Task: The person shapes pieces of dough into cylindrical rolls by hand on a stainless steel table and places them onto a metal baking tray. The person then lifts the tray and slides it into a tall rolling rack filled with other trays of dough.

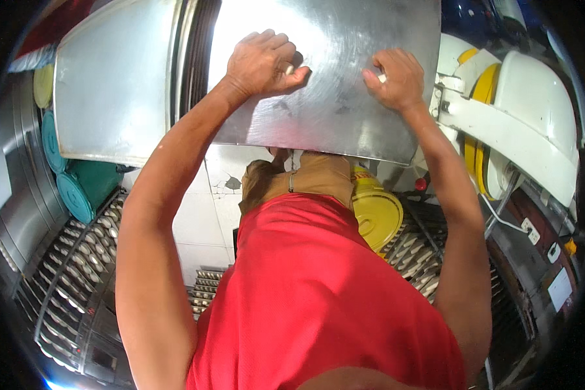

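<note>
A shiny steel table top point(344, 110) fills the upper middle of the head view. My left hand point(261, 62) rests on it with the fingers curled and a small pale piece pinched at the thumb. To its right my right hand point(396, 78) presses on the same surface, fingers bent, with a small pale piece at the fingertips. What the pieces are cannot be made out. Both forearms reach up from below, past my red shirt.
A second steel surface point(114, 78) lies to the left. Teal buckets point(78, 188) sit below it. A yellow lidded bucket point(376, 218) stands under the table. A white and yellow machine point(520, 123) is at the right. Trays of metal moulds point(78, 266) line the floor.
</note>
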`<state>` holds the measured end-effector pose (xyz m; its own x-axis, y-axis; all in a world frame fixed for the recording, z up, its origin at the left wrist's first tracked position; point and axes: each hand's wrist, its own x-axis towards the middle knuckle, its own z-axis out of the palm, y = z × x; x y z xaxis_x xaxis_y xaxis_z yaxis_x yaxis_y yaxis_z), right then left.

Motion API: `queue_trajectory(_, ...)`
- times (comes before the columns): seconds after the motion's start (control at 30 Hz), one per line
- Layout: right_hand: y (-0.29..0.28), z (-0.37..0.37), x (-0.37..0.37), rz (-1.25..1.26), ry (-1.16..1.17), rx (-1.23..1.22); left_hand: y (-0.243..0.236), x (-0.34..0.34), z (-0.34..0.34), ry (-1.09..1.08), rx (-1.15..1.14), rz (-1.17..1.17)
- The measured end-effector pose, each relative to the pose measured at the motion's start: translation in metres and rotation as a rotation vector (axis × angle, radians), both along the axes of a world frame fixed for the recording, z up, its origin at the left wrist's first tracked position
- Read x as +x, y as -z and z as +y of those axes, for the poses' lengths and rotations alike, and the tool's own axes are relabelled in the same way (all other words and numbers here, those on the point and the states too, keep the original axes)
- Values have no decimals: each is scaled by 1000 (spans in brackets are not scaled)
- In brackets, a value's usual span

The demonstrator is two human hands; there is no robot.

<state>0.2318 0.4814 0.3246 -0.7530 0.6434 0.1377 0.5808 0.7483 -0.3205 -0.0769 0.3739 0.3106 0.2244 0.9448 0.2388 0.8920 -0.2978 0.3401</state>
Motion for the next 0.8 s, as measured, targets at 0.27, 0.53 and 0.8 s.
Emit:
queue_trajectory(0.27, -7, -11, -4, 154, -49, 241, -6, 13, -23, -130, -7, 39)
queue_trajectory(0.53, -1, -7, -3, 34, 73, 55, -7, 9, -7, -47, -99, -3)
queue_trajectory(0.8, -12, -21, -9, -70, 98, 174, -18, 22, -8, -149, -1, 3)
